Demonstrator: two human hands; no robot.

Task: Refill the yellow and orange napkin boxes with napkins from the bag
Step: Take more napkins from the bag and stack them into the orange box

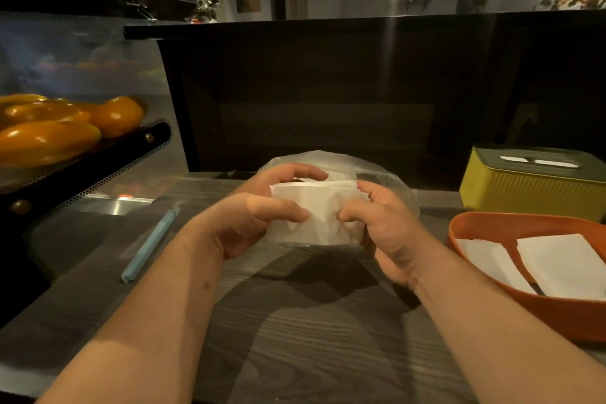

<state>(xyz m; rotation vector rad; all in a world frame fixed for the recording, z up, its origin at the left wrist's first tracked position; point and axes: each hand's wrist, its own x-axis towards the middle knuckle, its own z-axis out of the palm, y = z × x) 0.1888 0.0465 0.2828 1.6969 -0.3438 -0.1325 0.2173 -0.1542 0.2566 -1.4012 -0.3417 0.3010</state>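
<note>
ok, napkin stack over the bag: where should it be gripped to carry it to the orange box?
Grip the napkin stack by its two short ends, one hand from each side, as the left hand and right hand hold it now: thumbs on the near face, fingers over the top. It is soft, loose sheets, so pinching both ends should keep it together.

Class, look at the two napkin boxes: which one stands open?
The orange box, at the right edge: lidless, with white napkins lying inside. The yellow box behind it has its dark slotted lid on.
</note>
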